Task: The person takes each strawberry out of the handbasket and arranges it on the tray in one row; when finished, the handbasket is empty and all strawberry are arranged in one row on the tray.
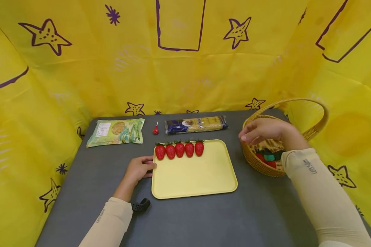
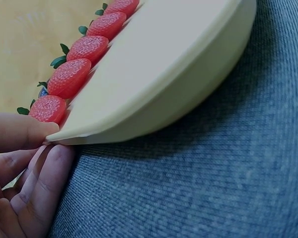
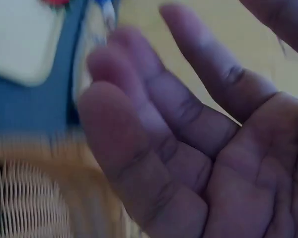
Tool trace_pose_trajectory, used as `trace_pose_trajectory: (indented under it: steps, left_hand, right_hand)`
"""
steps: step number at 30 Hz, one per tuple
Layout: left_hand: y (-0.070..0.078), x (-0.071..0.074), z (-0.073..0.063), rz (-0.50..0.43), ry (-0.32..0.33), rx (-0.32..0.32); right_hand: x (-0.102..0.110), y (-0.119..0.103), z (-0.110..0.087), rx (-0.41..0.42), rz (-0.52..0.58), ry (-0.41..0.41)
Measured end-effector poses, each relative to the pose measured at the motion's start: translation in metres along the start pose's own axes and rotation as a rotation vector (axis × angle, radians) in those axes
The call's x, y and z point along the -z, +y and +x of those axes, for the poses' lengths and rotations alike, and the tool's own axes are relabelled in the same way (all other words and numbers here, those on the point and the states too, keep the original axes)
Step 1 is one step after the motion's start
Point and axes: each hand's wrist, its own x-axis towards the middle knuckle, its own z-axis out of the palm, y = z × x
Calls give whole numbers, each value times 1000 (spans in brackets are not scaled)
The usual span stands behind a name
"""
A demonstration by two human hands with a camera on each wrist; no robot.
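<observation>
My left hand [image 1: 138, 168] pinches the left rim of a pale yellow tray [image 1: 194, 176], thumb on top and fingers underneath. In the left wrist view the tray's rim [image 2: 154, 109] appears raised over the cloth, with a shadow below it. Several red strawberries [image 1: 180, 150] with green leaves stand in a row along the tray's back left edge. Over the wicker basket [image 1: 253, 164] hovers my right hand [image 1: 264, 130], its fingers loosely bent and holding nothing. Inside the basket lie more red strawberries [image 1: 272, 164] with dark green leaves, partly hidden by the right forearm.
Behind the tray lie a printed green bag [image 1: 119, 132], a red lollipop [image 1: 155, 130] and a pack of spaghetti [image 1: 198, 125]. The basket's tall handle [image 1: 319, 109] arches beside the right wrist. Yellow cloth [image 1: 185, 79] walls the grey table [image 1: 204, 223] at the back and sides.
</observation>
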Motion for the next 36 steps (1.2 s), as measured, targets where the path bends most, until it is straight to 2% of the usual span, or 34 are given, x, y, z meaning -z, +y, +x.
trace_pose_trajectory:
  steps: [4, 10, 13, 15, 19, 25, 32, 36]
  left_hand:
    - [-4, 10, -4, 31, 8, 13]
    - [-7, 19, -9, 46, 10, 19]
    - [-5, 18, -8, 36, 3, 13]
    - [-4, 16, -7, 29, 1, 11]
    - [-3, 11, -5, 20, -4, 13]
    - [-1, 7, -3, 11, -11, 14]
    - [0, 1, 3, 3, -25, 7]
    - [1, -1, 4, 6, -28, 14]
  right_hand:
    - [25, 32, -10, -80, 132, 31]
    - [39, 79, 3, -207, 266, -15]
    - [40, 96, 7, -308, 276, -16]
    - [39, 103, 8, -361, 238, -22]
    - [36, 113, 7, -423, 152, -80]
    - [26, 121, 6, -435, 187, -117]
    - [18, 122, 2, -502, 236, -117]
    - [15, 117, 2, -490, 192, -144]
